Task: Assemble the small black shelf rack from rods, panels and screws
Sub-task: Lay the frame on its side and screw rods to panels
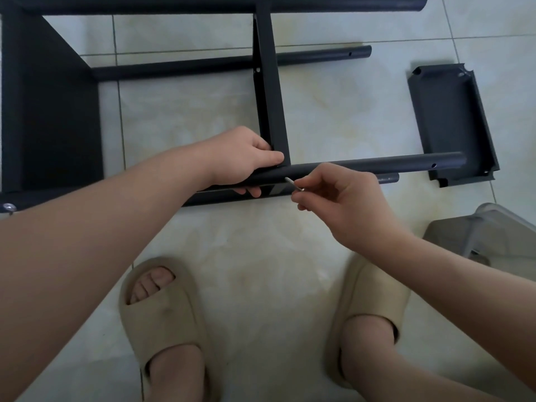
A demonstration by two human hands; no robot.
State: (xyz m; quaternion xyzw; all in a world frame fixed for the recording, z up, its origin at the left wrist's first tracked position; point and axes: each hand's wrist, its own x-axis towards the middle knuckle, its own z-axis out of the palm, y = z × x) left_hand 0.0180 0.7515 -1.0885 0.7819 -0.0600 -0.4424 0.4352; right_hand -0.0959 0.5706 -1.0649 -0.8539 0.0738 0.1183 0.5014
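On the floor (261,242), the left hand (243,161) grasps the near rod (362,166) where a middle panel (269,91) meets it; the right hand (339,198) pinches a screw (293,184), tip against that rod.

i count four black rods (348,2) (319,56) (377,163) (220,198) and three dark panels (43,111) (268,82) (449,120), two fixed among the rods and one lying loose. there are two silvery screws (291,183) (8,207), two bare hands (246,161) (339,198) and two beige slippers (162,314) (374,309), a pair of each. then one clear plastic tub (487,230), the only one of its kind here.
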